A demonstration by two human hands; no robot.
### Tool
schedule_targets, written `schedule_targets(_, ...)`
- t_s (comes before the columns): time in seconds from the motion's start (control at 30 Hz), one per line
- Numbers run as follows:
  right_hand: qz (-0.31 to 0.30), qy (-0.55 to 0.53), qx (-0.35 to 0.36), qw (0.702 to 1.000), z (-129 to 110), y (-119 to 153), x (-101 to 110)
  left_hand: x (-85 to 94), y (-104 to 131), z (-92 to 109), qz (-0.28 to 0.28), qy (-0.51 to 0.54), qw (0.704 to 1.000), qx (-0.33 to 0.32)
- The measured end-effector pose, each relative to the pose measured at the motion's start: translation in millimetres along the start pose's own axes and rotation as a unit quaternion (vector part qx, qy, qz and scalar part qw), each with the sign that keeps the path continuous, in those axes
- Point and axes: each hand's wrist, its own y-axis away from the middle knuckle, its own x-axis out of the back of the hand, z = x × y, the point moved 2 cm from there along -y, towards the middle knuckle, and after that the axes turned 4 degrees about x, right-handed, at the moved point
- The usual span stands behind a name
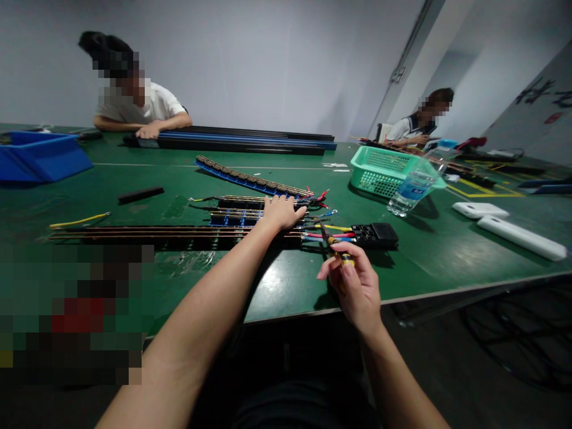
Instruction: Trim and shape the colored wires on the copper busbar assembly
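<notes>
My left hand (282, 213) lies with its fingers spread over short black and blue strips (239, 215) that carry metal rods. In front of them runs a long black strip (156, 236) with copper-coloured rods. Red, blue and yellow wires join its right end to a black plug block (378, 235). Closed round the yellow-and-black handles of pliers (331, 239), my right hand (357, 286) is just in front of these wires. The plier jaws point up and left, close to the wires; whether they touch one I cannot tell.
Beyond lie a curved blue strip (250, 176) and long black rails (241, 142), where a person (143, 104) sits. At right stand a green basket (379, 167), a water bottle (413, 189) and white bars (521, 237). A blue bin (44, 158) is at left. Another person (415, 125) works farther back.
</notes>
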Motion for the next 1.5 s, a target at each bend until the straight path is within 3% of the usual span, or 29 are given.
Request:
schedule_targets(0.17,0.001,0.026,0.025,0.999,1.8,-3.9,0.7,-0.6,-0.3,0.1,-0.002,0.003,1.0,-0.001)
schedule_targets(0.27,0.079,-0.041,-0.001,0.996,-1.6,-13.4,3.1,-1.8,-0.2,0.0,0.003,0.003,1.0,0.0)
schedule_targets(0.37,0.176,-0.136,-0.044,0.974,-7.8,-21.0,4.6,-2.5,0.9,0.0,0.017,0.002,1.0,-0.002)
schedule_targets(0.7,0.272,-0.192,-0.068,0.94,-15.9,-21.8,1.1,-3.0,1.2,-0.6,0.019,0.003,1.0,0.0)
schedule_targets(0.97,0.188,-0.152,-0.041,0.969,-9.6,-14.9,0.5,-3.8,-0.4,-0.9,0.013,0.0,1.0,0.004)
schedule_targets(1.13,0.049,-0.034,0.038,0.997,0.5,-0.9,-6.2,-3.8,-0.8,-1.3,0.013,0.002,1.0,-0.002)
schedule_targets(1.23,-0.003,0.036,0.074,0.997,2.8,0.9,-6.4,-3.6,-0.4,-1.3,0.016,0.003,1.0,0.0)
schedule_targets(1.5,-0.063,0.174,0.144,0.972,-3.8,-3.4,-5.3,-4.9,-1.7,-1.3,0.018,0.002,1.0,-0.001)
